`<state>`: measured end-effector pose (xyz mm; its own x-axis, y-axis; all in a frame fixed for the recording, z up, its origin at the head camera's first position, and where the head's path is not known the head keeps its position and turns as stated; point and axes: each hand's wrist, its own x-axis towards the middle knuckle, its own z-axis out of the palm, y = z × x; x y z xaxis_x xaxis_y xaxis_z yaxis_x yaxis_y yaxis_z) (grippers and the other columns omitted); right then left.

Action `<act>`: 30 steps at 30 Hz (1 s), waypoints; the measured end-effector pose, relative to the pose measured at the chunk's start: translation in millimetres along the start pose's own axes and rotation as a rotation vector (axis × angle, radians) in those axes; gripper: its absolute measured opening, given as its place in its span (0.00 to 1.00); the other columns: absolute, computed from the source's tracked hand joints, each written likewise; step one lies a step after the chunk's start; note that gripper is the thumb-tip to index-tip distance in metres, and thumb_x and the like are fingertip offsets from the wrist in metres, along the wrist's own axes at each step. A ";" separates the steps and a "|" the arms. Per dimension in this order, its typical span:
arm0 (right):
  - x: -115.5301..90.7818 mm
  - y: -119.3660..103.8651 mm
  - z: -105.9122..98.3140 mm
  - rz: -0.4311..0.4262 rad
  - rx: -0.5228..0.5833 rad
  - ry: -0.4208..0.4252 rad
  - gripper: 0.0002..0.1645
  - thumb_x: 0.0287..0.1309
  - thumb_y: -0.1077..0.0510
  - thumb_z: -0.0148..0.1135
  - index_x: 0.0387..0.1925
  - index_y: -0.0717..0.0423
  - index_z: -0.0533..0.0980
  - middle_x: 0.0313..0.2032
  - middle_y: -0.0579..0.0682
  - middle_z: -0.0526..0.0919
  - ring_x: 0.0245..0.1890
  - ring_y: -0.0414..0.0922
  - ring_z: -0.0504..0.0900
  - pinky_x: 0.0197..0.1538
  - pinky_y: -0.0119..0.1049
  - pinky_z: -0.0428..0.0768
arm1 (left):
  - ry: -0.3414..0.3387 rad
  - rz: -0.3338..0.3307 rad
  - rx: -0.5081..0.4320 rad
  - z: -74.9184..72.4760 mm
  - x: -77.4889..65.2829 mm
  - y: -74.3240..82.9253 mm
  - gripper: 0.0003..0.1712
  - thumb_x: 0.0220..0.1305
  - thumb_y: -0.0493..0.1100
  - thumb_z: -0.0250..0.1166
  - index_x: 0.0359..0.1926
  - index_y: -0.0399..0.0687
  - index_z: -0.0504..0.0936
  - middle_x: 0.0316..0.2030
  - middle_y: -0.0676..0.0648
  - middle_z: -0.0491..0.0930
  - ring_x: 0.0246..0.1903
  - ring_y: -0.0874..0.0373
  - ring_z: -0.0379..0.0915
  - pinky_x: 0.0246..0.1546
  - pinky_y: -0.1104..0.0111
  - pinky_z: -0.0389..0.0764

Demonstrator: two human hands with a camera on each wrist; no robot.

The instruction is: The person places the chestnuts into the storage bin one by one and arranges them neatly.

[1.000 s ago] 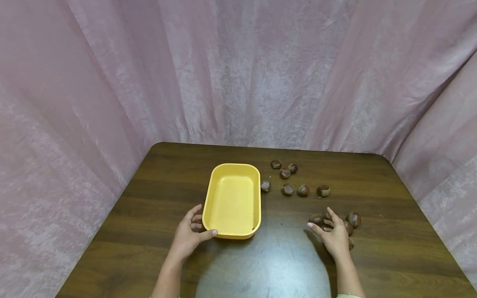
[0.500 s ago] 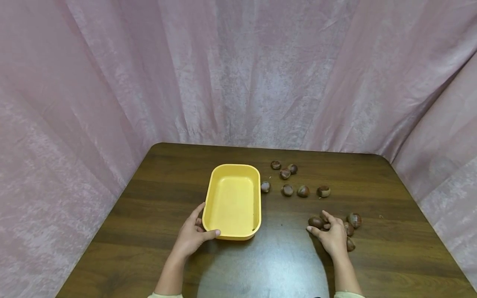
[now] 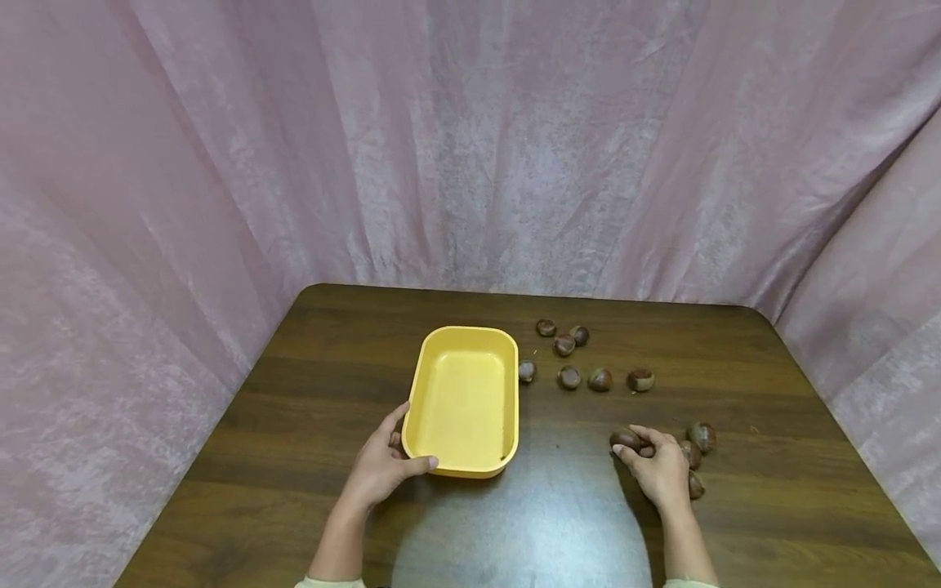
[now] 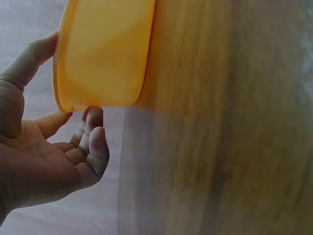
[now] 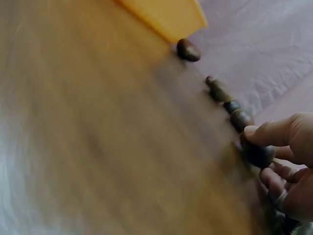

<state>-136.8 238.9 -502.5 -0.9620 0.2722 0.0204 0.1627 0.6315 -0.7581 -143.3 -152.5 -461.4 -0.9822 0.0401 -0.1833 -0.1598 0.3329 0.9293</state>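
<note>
A yellow plastic tray (image 3: 459, 400) sits left of the middle of the table. My left hand (image 3: 378, 469) holds its near left corner, thumb at the front rim and index finger along the side. In the left wrist view the other fingers of the left hand (image 4: 58, 152) curl by the tray's end (image 4: 102, 58). Between thumb and fingers, my right hand (image 3: 662, 474) pinches a dark brown chestnut (image 3: 625, 441). The right wrist view shows that chestnut (image 5: 257, 152) at the fingertips of the right hand (image 5: 293, 161). Several chestnuts, such as this one (image 3: 702, 437), lie just right of the hand.
More chestnuts (image 3: 569, 376) lie scattered on the brown wooden table (image 3: 316, 367), right of the tray and toward the back. One chestnut (image 3: 527, 371) is right by the tray's right wall. Pink curtains (image 3: 500, 147) hang behind the table and along both sides.
My right hand has lowered onto the chestnut, and its thumb and fingers have closed round it. The left hand has moved slightly further onto the tray's corner.
</note>
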 end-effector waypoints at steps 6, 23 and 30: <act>2.2 -2.2 0.9 -0.030 -0.023 0.010 0.25 0.51 0.58 0.68 0.50 0.67 0.76 0.41 0.63 0.74 0.34 0.51 0.75 0.33 0.38 0.71 | 0.026 -0.004 -0.002 1.3 -1.0 0.2 0.57 0.38 0.40 0.79 0.69 0.52 0.57 0.39 0.38 0.75 0.29 0.54 0.75 0.29 0.64 0.74; 11.3 -25.8 -8.3 0.013 0.138 -0.031 0.28 0.54 0.48 0.66 0.52 0.61 0.75 0.43 0.61 0.80 0.40 0.52 0.80 0.34 0.32 0.75 | 0.011 0.027 0.009 1.6 -3.5 -0.1 0.54 0.40 0.42 0.78 0.69 0.53 0.59 0.37 0.40 0.77 0.28 0.55 0.75 0.28 0.64 0.73; 22.3 -37.5 -7.9 -0.025 0.228 -0.084 0.30 0.55 0.48 0.66 0.55 0.60 0.72 0.48 0.59 0.77 0.43 0.52 0.79 0.41 0.38 0.76 | 0.011 0.024 0.034 2.4 -3.6 0.3 0.55 0.40 0.43 0.78 0.69 0.53 0.58 0.36 0.42 0.77 0.29 0.55 0.75 0.29 0.64 0.73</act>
<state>-162.6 227.1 -468.4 -0.9815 0.1914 -0.0057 0.0937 0.4541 -0.8860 -139.5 -150.2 -461.2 -0.9868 0.0386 -0.1570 -0.1325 0.3639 0.9220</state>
